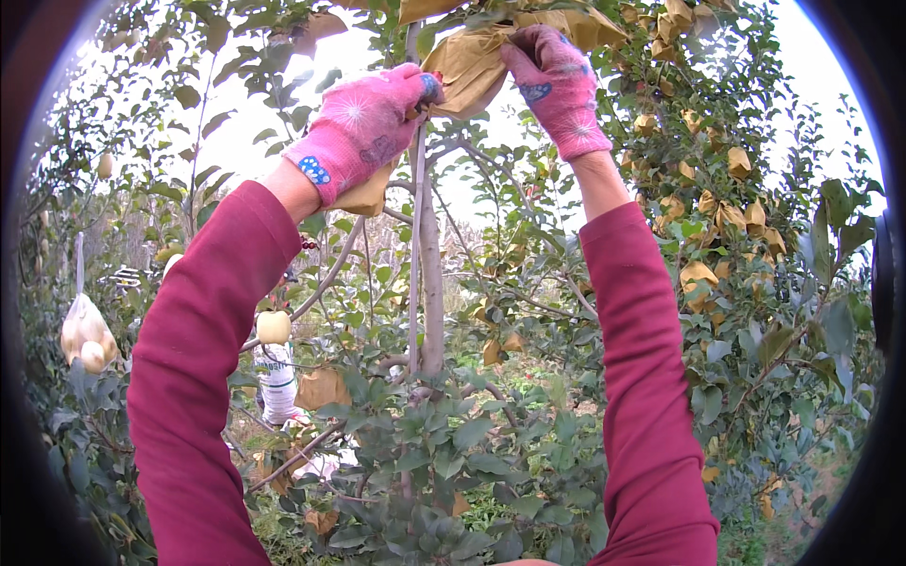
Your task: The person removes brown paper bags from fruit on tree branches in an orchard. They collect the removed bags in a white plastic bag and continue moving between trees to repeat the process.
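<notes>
Both my hands are raised to the top of the view, in pink knitted gloves with blue patches. Between them hangs a brown paper fruit bag (468, 71) on an apple tree. My left hand (371, 124) has its fingers closed at the bag's left edge, on something small and dark that I cannot make out. My right hand (555, 88) pinches the bag's upper right edge between thumb and fingers. Another paper bag (368, 194) shows below my left hand. More bags (573, 25) hang above and behind my right hand.
The tree's trunk (430, 283) stands in the middle, a thin pole (416, 247) beside it. Branches and leaves surround it. A pale apple (273, 327) hangs lower left, near a white printed sack (276, 382). A net bag of fruit (88, 332) hangs far left; bagged fruit (738, 163) fills the right.
</notes>
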A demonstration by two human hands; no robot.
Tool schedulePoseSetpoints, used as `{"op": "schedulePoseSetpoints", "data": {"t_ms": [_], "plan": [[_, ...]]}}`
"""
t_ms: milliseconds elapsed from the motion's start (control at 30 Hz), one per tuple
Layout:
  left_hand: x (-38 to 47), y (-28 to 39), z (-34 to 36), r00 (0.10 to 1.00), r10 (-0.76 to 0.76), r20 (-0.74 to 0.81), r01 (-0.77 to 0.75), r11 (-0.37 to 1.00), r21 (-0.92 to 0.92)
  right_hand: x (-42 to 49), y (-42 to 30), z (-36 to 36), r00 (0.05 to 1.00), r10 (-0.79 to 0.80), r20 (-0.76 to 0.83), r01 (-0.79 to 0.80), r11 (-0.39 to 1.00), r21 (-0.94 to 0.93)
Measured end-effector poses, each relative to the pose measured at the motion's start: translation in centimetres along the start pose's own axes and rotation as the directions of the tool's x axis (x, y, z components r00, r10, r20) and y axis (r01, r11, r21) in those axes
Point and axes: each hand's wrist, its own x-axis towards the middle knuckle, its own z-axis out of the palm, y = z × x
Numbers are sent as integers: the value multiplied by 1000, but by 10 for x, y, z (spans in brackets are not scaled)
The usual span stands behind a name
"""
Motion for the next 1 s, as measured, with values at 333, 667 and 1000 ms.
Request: {"op": "schedulePoseSetpoints", "data": {"t_ms": [333,667,1000], "plan": [[-66,54,-30,964,-123,235,208,900,-382,-58,-13,7,872,144,468,-324,886,331],[-79,40,-15,919,-393,-30,304,757,-578,-159,-85,98,753,237,614,-620,-57,782],[-107,57,-6,814,-545,200,526,544,-654,-185,-126,87,380,-3,925,-533,-818,216]]}}
